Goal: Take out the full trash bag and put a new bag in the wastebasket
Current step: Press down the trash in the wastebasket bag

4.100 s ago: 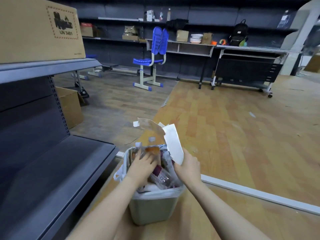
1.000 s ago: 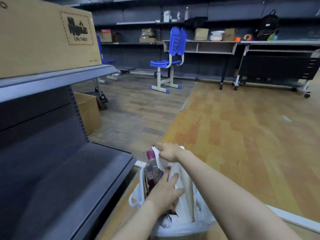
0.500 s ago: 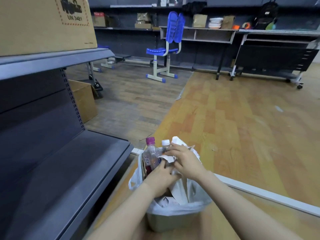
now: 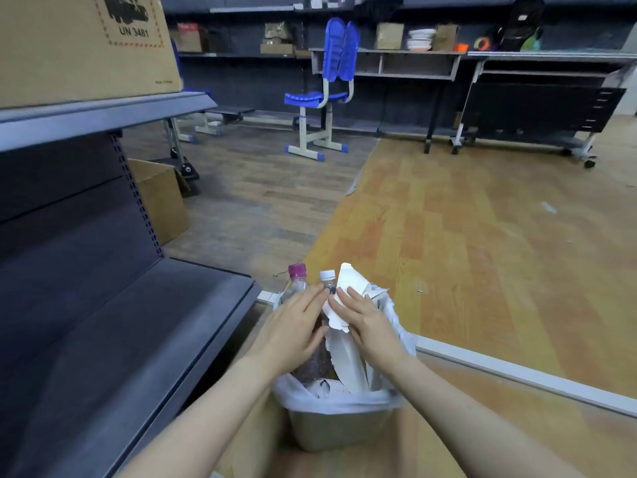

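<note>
A grey wastebasket [image 4: 339, 431] stands on the floor below me, lined with a white trash bag [image 4: 331, 398] whose rim folds over its edge. The bag is stuffed with white paper [image 4: 348, 360] and two bottles, one with a pink cap [image 4: 297, 270] and one with a white cap [image 4: 327, 274]. My left hand [image 4: 293, 329] lies flat with straight fingers against the bottles. My right hand [image 4: 367, 322] presses straight fingers on the white paper beside it. The two hands' fingertips nearly meet above the bag.
A dark grey metal shelf unit [image 4: 113, 305] runs along the left, close to the basket, with a cardboard box [image 4: 82, 43] on top. Another box [image 4: 162, 198] sits on the floor. A blue chair [image 4: 320, 94] and desks [image 4: 537, 63] stand far back. A white floor strip [image 4: 517, 370] crosses right.
The view has dropped and neared the basket. My right hand moved from the bag's top edge onto the paper; both hands now press the contents with flat fingers.
</note>
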Demonstrator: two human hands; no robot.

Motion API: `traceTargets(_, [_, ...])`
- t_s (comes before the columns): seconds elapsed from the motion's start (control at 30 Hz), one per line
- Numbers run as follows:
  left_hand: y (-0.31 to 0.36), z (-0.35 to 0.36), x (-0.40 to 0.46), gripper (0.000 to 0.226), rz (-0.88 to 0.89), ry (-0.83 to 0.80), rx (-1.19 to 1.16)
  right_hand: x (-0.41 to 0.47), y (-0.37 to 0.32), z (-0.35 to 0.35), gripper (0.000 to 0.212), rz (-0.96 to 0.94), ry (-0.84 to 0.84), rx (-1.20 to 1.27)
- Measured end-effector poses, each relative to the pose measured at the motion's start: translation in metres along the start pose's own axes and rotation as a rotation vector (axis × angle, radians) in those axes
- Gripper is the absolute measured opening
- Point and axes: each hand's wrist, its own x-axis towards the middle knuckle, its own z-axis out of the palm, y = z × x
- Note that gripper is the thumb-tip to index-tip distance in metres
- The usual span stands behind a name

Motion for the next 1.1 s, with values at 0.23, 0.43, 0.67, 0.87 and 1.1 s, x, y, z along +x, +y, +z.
traceTargets(0.23, [0.007, 0.033, 0.03, 0.042, -0.044, -0.214, -0.046, -0.018, 0.008, -0.005, 0.053, -0.069, 0.0, -0.026])
traceTargets(0.43, [0.009, 0.031, 0.031, 0.024, -0.061, -0.289, 0.0, -0.028, 0.004, -0.002, 0.055, -0.063, -0.078, -0.008])
traceTargets(0.67, [0.026, 0.032, 0.027, 0.014, -0.085, -0.284, 0.05, 0.003, 0.003, -0.049, 0.051, 0.145, -0.114, -0.032])
traceTargets(0.87, [0.023, 0.035, 0.018, 0.05, -0.02, -0.259, 0.222, 0.016, 0.014, -0.014, 0.106, 0.129, -0.237, -0.235])
traceTargets(1.1, [0.028, 0.038, 0.014, 0.057, -0.093, -0.342, 0.133, 0.02, 0.024, 0.003, 0.115, 0.159, -0.168, -0.213])
